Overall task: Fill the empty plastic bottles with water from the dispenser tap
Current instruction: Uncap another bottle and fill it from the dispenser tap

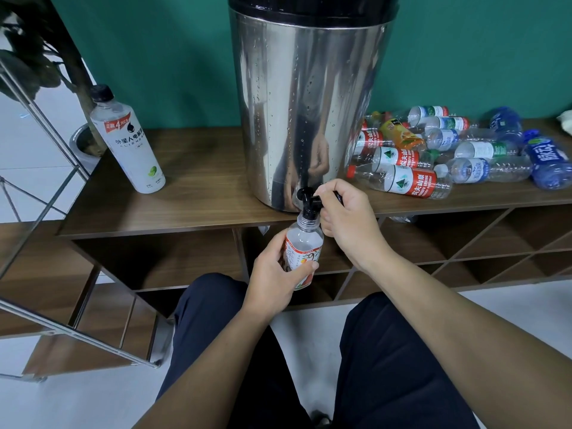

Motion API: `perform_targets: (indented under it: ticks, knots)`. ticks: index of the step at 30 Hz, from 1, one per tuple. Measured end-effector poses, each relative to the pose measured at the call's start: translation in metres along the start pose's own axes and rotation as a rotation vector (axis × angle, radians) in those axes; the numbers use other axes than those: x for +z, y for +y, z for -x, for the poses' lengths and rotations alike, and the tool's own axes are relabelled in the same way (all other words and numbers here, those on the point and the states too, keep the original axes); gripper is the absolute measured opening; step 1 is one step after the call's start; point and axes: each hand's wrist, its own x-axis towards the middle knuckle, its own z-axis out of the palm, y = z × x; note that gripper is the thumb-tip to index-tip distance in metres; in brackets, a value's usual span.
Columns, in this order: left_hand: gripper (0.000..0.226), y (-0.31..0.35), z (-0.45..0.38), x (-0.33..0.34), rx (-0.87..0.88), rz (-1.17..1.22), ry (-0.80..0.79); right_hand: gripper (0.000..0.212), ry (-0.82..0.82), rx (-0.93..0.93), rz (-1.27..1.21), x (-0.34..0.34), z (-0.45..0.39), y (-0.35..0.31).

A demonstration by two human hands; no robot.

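A tall steel dispenser [305,113] stands on the wooden shelf [198,193], its black tap [308,198] sticking out over the front edge. My left hand [274,275] grips a small clear bottle [305,243] with a red and white label, holding it upright with its open neck right under the tap spout. My right hand [348,213] grips the tap's black lever. Water fills the bottle up to about its shoulder. A pile of empty plastic bottles [448,150] lies on the shelf to the right of the dispenser.
A capped white bottle [127,140] stands on the shelf at the left. A metal frame [46,125] and a potted plant [83,144] are at the far left. Below the shelf are wooden compartments [464,243]. My knees are in front, over a white floor.
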Motion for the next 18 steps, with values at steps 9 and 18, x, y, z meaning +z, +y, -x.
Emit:
perform_targets:
  ticks: [9,18]
  knots:
    - [0.065,0.0011,0.0004,0.0010,-0.007,0.008,-0.004,0.020,-0.001,-0.003,-0.006,-0.0001,-0.0007,0.0006]
    - [0.066,-0.0007,-0.0007,0.0002,0.008,-0.014,-0.005,0.020,-0.004,-0.005,0.005,-0.0011,-0.0012,0.0007]
